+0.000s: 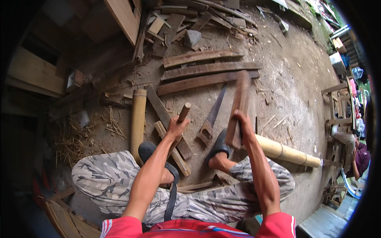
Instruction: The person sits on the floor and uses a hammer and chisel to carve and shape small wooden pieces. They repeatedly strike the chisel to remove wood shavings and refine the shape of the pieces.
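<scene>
My left hand is wrapped round a round wooden stick, whose blunt top end sticks out above the fist. What lies below the fist is partly hidden by my forearm. My right hand grips a brown wooden board, raised upright and smeared by motion at its top. Between my hands a handsaw rests on the ground, its wooden handle toward me. Beside my left hand lie a dark plank and a lighter wood strip, partly behind my arm.
Several rough planks lie side by side ahead, with a grey stone and scrap wood beyond. One bamboo pole is at left, another at right. A person sits at far right near a wooden frame.
</scene>
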`<state>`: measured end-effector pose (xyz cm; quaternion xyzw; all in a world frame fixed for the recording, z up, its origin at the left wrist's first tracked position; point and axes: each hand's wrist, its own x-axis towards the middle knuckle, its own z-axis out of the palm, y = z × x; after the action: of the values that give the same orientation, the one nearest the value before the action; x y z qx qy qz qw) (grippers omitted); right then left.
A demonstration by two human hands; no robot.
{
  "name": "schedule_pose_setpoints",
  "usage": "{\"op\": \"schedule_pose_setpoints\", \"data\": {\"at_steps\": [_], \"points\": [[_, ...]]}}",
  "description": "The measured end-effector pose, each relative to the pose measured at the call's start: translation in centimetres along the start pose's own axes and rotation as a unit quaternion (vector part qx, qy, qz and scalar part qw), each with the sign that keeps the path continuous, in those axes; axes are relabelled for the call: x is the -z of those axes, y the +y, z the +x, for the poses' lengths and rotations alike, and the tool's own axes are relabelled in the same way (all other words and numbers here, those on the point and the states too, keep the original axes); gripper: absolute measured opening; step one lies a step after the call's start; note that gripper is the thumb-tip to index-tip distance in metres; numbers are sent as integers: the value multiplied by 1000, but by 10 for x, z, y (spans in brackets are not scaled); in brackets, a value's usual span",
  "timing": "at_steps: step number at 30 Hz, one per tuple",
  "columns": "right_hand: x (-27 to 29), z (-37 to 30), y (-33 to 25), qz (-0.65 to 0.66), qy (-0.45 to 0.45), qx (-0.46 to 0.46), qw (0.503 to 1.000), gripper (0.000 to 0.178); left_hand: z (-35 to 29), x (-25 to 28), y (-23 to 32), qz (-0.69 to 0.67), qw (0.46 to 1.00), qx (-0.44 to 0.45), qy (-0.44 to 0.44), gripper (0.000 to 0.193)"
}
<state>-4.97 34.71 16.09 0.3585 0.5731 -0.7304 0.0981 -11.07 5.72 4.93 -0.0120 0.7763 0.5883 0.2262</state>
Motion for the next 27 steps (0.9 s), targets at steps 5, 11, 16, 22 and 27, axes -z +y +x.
{"op": "schedule_pose_setpoints", "data": {"at_steps": [5,11,16,22,27], "points": [[-28,-33,26,-256,-194,98,942,79,-4,5,-5,-20,1000,-7,-1,27],[-20,-20,-2,25,-19,-8,999,64,-13,0,-12,-42,999,22,-1,23],[-57,-47,13,-354,-248,166,886,92,0,21,-33,205,971,-114,42,25],[-10,-4,18,35,36,14,999,68,-16,17,2,-12,999,33,-19,32],[-30,17,36,-54,-96,119,987,65,-11,26,3,-62,997,42,-9,29]]}}
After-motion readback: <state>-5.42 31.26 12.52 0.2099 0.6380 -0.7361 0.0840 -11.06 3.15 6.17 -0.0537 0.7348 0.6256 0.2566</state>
